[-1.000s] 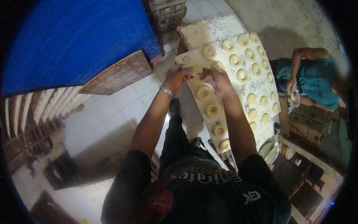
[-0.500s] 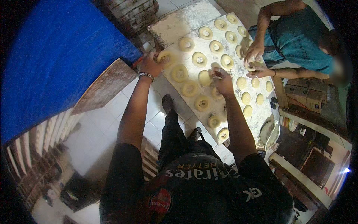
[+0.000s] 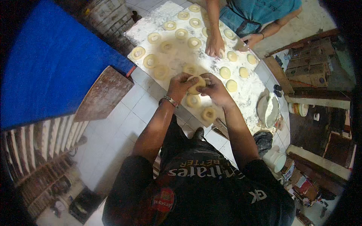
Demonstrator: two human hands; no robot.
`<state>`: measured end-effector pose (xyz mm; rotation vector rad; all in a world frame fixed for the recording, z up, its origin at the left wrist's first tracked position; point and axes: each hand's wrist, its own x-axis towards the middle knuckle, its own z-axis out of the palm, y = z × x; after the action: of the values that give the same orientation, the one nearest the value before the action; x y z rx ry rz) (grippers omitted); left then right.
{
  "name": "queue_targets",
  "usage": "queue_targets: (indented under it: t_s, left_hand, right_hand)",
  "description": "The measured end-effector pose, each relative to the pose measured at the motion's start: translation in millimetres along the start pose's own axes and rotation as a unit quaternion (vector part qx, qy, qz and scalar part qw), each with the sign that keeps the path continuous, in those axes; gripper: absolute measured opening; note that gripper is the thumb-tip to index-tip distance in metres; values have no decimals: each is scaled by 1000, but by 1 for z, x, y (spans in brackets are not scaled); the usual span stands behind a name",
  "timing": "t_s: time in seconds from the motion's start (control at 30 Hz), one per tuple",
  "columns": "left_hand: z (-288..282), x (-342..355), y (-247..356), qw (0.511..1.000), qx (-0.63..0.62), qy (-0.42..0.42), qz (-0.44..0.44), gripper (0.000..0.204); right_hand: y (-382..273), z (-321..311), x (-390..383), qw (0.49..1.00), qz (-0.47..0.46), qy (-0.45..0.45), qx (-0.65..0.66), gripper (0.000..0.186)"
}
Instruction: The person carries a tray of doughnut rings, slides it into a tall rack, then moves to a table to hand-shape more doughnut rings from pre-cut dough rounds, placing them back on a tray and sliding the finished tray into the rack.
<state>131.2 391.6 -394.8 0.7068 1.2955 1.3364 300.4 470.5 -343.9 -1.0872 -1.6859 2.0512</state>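
Observation:
A pale dough ring [image 3: 196, 87] is gripped between my two hands above the near edge of a floured table [image 3: 247, 109]. My left hand [image 3: 178, 88], with a bracelet at its wrist, pinches one side. The fingers of my right hand [image 3: 215, 91] close on the other side. Just below lie two more rings, a nearer one [image 3: 208, 113] and one [image 3: 193, 100] partly under my hands. Several others, such as a ring [image 3: 150, 61] near the left edge, are spread over the table. Round flat dough pieces [image 3: 225, 72] without holes lie on the right.
Across the table, a co-worker's hand [image 3: 215, 46] presses down on the floured top. A metal bowl [image 3: 268, 109] with flour stands at the right end, near a black plastic bag [image 3: 263, 142] and a white bucket [image 3: 274, 160]. A blue sheet [image 3: 64, 64] and a wooden board [image 3: 103, 94] are at left.
My hands were apart, the left at a ring by the table's left edge. Now they are together on one ring, nearer me. The view has shifted, and the co-worker's hands have moved apart.

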Motion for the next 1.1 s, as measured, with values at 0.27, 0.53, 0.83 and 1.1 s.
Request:
queue_targets:
  t_s: [0.27, 0.53, 0.83, 1.1]
  left_hand:
    - [142, -151, -51, 992, 27, -95, -81, 35]
    - [230, -217, -84, 853, 480, 56, 195, 18]
    - [247, -231, -56, 914, 358, -11, -192, 81]
    - [261, -245, -44, 974, -110, 117, -158, 64]
  right_hand:
    - [104, -58, -203, 987, -9, 68, 144, 45]
    - [138, -82, -279, 956, -65, 118, -262, 39]
    - [129, -82, -311, 994, -108, 6, -20, 32]
    - [96, -64, -303, 971, -10, -23, 237, 56]
